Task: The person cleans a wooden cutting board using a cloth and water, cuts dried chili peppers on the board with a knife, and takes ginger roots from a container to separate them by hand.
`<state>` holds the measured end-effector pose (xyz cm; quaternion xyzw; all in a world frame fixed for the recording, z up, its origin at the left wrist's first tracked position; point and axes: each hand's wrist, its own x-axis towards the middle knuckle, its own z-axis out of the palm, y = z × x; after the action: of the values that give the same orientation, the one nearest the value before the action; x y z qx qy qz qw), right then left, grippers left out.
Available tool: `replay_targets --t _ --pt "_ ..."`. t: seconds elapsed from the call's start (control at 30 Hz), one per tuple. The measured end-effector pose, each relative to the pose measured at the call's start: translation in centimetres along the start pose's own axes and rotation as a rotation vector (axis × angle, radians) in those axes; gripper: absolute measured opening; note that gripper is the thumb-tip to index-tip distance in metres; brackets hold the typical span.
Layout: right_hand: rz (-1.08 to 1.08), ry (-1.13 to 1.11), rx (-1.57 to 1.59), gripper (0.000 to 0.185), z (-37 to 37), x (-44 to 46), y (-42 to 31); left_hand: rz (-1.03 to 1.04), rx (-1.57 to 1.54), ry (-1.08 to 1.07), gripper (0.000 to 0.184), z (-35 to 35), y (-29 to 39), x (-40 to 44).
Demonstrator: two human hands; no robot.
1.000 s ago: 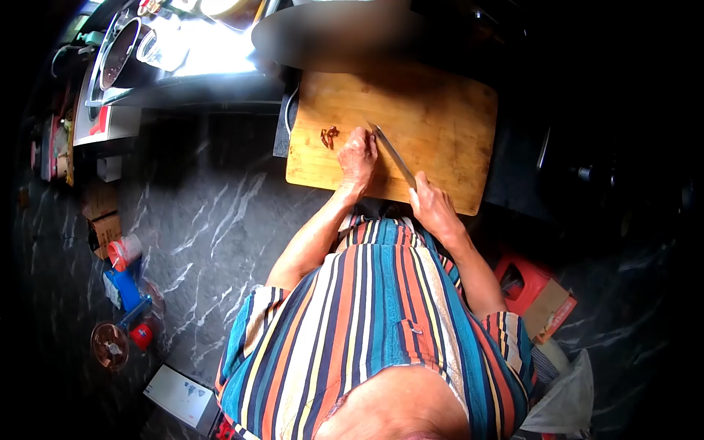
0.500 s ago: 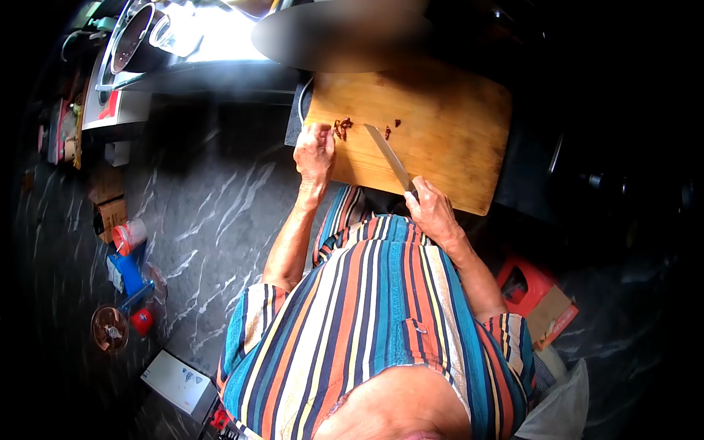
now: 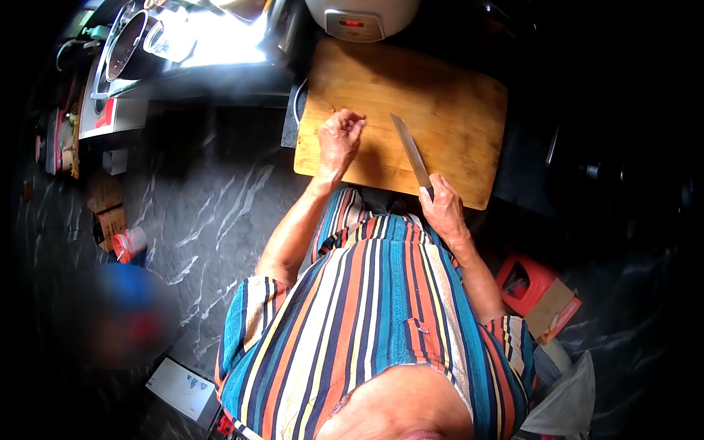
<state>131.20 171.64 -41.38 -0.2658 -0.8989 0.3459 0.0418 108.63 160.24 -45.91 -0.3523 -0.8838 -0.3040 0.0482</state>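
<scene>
While the left hand [image 3: 340,141] partly hides brown bits [image 3: 332,109], an appliance [image 3: 362,22] stands beyond.

A wooden cutting board [image 3: 440,110] lies flat on a dark counter [image 3: 290,130]; small reddish-brown bits [image 3: 333,109] lie on its left part, partly hidden; a white appliance [image 3: 367,10] with a lit red display stands past its far edge, seemingly on the same counter; a brightly lit worktop [image 3: 233,57] bears a dark pot [image 3: 126,48] and a clear jar [image 3: 166,45]; the white-veined dark floor [image 3: 220,187] holds cardboard boxes [image 3: 110,220], a red-and-white bucket [image 3: 132,244] and a white box [image 3: 182,389].
</scene>
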Motion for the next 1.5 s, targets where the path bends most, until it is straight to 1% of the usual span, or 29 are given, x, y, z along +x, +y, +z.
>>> replay_targets --t 0.07,0.1,0.13,0.2,0.23,0.27,0.33,0.43,0.47,0.53,0.63,0.73,0.8,0.87,0.93,1.03,1.23,1.33,1.4,1.43,1.5 --pt "0.077 0.002 0.071 0.017 0.1 -0.2 0.0 -0.437 -0.667 -0.157 0.008 0.4 2.4 -0.9" --pt "0.078 0.003 0.073 0.017 0.1 -0.2 -0.2 -0.482 -0.707 -0.194 0.009 1.8 2.5 -1.6" --pt "0.063 0.01 0.077 0.017 0.1 -0.1 -0.2 -0.435 -0.678 -0.178 0.011 4.2 1.7 -2.7" --pt "0.043 0.029 0.081 0.016 0.0 0.1 -0.4 -0.503 -0.647 -0.282 0.013 4.5 2.7 -2.8" --pt "0.022 0.026 0.078 0.016 0.1 0.4 -0.4 -0.532 -0.573 -0.291 0.018 4.6 3.0 -2.8" --pt "0.0 0.022 0.075 0.016 0.0 0.6 -0.5 -0.53 -0.577 -0.296 0.018 4.7 3.3 -2.6" --pt "0.004 0.013 0.048 0.016 0.2 0.9 -0.8 -0.293 -0.151 -0.257 0.023 4.0 3.7 -2.2" --pt "-0.003 -0.005 0.065 0.017 0.7 1.5 -1.4 -0.361 -0.071 -0.303 0.026 3.7 3.6 -2.2" --pt "0.003 -0.008 0.066 0.018 0.8 1.6 -1.5 -0.363 -0.068 -0.304 0.026 3.6 3.5 -2.2" --pt "0.014 -0.013 0.066 0.019 1.0 1.6 -1.5 -0.424 -0.219 -0.289 0.023 3.2 3.5 -2.5" --pt "-0.021 0.042 0.097 0.02 1.2 1.6 -1.5 -0.44 -0.269 -0.263 0.02 3.1 3.4 -2.6" --pt "0.012 0.042 0.129 0.02 1.3 1.9 -1.3 -0.435 -0.246 -0.236 0.019 3.7 3.5 -2.5" --pt "-0.037 0.06 0.124 0.02 1.7 1.9 -1.2 -0.411 -0.2 -0.234 0.019 4.0 3.4 -2.4" --pt "-0.029 0.045 0.121 0.02 1.6 2.0 -1.5 -0.386 -0.154 -0.231 0.02 4.2 3.4 -2.3" --pt "-0.024 0.023 0.12 0.02 1.7 2.2 -1.7 -0.442 -0.113 -0.26 0.021 4.0 3.6 -2.2" --pt "-0.016 -0.004 0.112 0.019 1.8 2.3 -1.6 -0.472 -0.18 -0.303 0.022 4.7 3.3 -2.9" --pt "-0.027 0.009 0.112 0.017 2.2 2.3 -1.1 -0.496 -0.19 -0.292 0.02 4.9 4.4 -3.4" --pt "-0.012 -0.042 0.058 0.018 2.3 2.2 -1.2 -0.497 -0.18 -0.275 0.02 4.9 4.7 -3.6" --pt "-0.011 -0.066 -0.16 0.019 2.8 2.0 -1.1 -0.491 -0.183 -0.262 0.02 4.9 4.9 -3.5" --pt "-0.008 -0.066 -0.159 0.019 3.2 1.9 -1.2 -0.489 -0.171 -0.266 0.019 4.8 5.1 -3.4" --pt "-0.046 -0.012 -0.308 0.019 3.9 1.8 -1.4 -0.483 -0.161 -0.273 0.018 4.9 5.0 -3.3"
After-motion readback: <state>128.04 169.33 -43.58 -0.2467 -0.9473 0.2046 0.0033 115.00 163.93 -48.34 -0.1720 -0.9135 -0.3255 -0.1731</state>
